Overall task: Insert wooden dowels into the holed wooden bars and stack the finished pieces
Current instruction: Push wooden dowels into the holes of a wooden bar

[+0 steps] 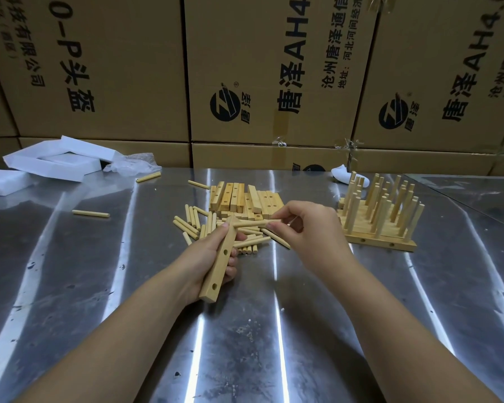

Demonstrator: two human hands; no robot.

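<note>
The holed bar (217, 271) is gripped in the left hand (201, 257), fingers curled round its middle, so that the drilled face is turned toward the right hand (306, 228) and two holes are left uncovered near the lower end. Its long axis runs from about 7 o'clock, the end nearest the person, to about 1 o'clock.

A single dowel (253, 223) is pinched between thumb and fingertips of the right hand at its right-hand end. It is laid nearly across the bar, along the 3-to-9 line, its free tip pointing to 9 o'clock and met with the bar's far end. This is judged to be the seating of a dowel in the top hole, though that hole itself is hidden.

Both are held just above the loose dowels (194, 225), which are scattered below and at 10 o'clock of the hands, within easy reach. The unfilled bars (246, 199) are heaped at 12 o'clock. The finished pieces (381, 219) are stacked at 3 o'clock, dowels upright, well apart from the raw stock.

All is carried on a steel table (245, 330). Stray dowels (90, 213) and white foam blocks (53, 162) are seen at 10 o'clock, and printed cartons (274, 68) are stacked behind.
</note>
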